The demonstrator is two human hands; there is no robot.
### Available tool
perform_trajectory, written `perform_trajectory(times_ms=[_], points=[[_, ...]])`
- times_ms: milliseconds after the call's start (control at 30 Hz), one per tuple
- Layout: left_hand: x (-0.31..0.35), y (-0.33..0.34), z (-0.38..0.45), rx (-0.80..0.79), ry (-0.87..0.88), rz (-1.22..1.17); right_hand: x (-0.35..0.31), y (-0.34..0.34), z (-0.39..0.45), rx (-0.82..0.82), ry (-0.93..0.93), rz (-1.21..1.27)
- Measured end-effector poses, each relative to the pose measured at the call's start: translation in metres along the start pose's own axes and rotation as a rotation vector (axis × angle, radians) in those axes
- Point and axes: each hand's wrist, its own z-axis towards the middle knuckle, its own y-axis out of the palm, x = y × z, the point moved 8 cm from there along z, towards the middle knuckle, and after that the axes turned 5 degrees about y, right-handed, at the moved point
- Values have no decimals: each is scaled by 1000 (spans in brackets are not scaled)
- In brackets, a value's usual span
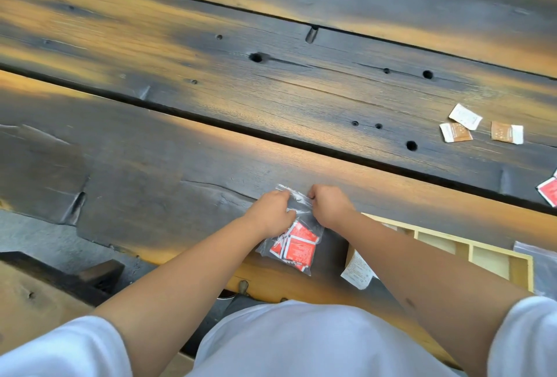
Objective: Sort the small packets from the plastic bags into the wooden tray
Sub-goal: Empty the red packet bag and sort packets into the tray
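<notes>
— Both hands are on it: the left hand (271, 210) and the right hand (328, 204) each pinch the top edge of the clear zip bag (297, 235), one at either side of the mouth. Looks to me like the bag is being pulled open.

— And the contents?

— A bundle of red packets (297, 248), all inside the bag, which hangs down to the near edge of the wooden table (180, 165). None out yet.

— So how's the sorting going?

— Early, I'd say. The wooden tray (494, 259) sits just beside the right forearm, and the compartments I can see look bare; part of it is hidden behind the arm. A white packet (358, 272) lies against its near corner.

— Anything else loose?

— Three brown-and-white packets (455, 132) well away at the far right, a red packet (549, 192) at the frame edge, and another plastic bag (539, 265) beyond the tray. All still to sort.
</notes>
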Motion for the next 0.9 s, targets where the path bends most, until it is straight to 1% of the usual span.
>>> perform_trajectory(times_ms=[100, 167, 233, 300, 400, 533, 767, 900], points=[[3, -7, -12, 94, -8, -67, -9, 2, -11, -36, -72, -10], [2, -13, -21, 166, -43, -141, -14, 0, -24, -47, -109, 54], [-3, -12, -34, 189, -125, -305, -20, -3, -43, -58, -128, 134], [-5, -9, -50, 215, -202, -510, -24, -8, -63, -36, -141, 198], [4, -5, -77, 244, -254, -721, -28, -12, -96, -10, -149, 275], [25, 0, -110, 154, -209, -785, -30, -10, -134, 23, -155, 357], [45, 4, -154, 183, -189, -792, -17, 1, -179, 49, -119, 537], [47, 5, -165, 246, -179, -659, -11, 17, -196, -26, -96, 781]])
